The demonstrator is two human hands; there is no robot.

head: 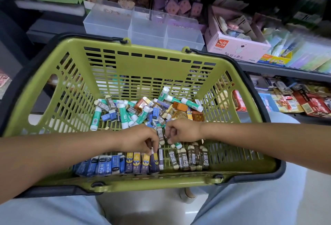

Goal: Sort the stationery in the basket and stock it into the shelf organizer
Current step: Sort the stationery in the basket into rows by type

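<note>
Green plastic basket (53, 110) rests across the person's lap, facing a shelf. Inside, along the near wall, erasers stand sorted in rows: blue-sleeved erasers (100, 165) at left, purple-and-yellow erasers (138, 163) in the middle, brown 2B erasers (192, 159) at right. Farther back lies an unsorted pile (143, 112) of green-and-white glue sticks, more erasers and some orange-wrapped pieces, all jumbled. Left hand (138, 139) reaches down over the purple-and-yellow row, fingers curled, tips pinching the top of one eraser (155, 160) at the right end of that row. Right hand (182, 130) hovers just beside it, fingers curled, pinching a small brown eraser (166, 138); another brown 2B eraser (160, 135) stands between the two hands. Clear shelf organizer (143, 26) with three front compartments sits on the shelf just behind the basket's far rim; contents of the front compartments cannot be made out. Pink cardboard box (236, 44) of assorted items sits to its right.
</note>
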